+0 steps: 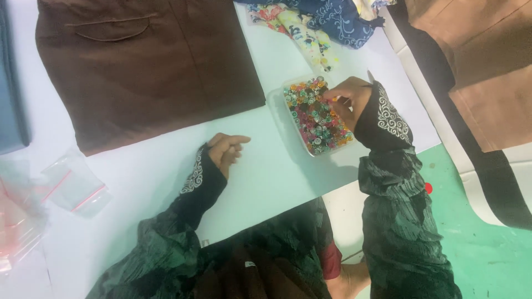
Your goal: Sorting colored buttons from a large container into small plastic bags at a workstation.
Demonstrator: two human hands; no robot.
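Note:
A clear plastic tray (281, 94) full of small colourful round beads or buttons (313, 119) sits on the white table. My right hand (348, 98) reaches into the tray from the right, its fingertips pinched among the pieces; what is pinched is too small to tell. My left hand (226, 150) rests on the table left of the tray, fingers loosely curled and apart, holding nothing. Both arms wear dark sleeves with white embroidered cuffs.
A brown garment (144, 66) with a pocket lies flat at the top left. Patterned blue and floral cloth (321, 22) lies beyond the tray. Small clear zip bags (72, 185) lie at the left. Tan fabric (482, 66) is at the right, above a green floor (482, 254).

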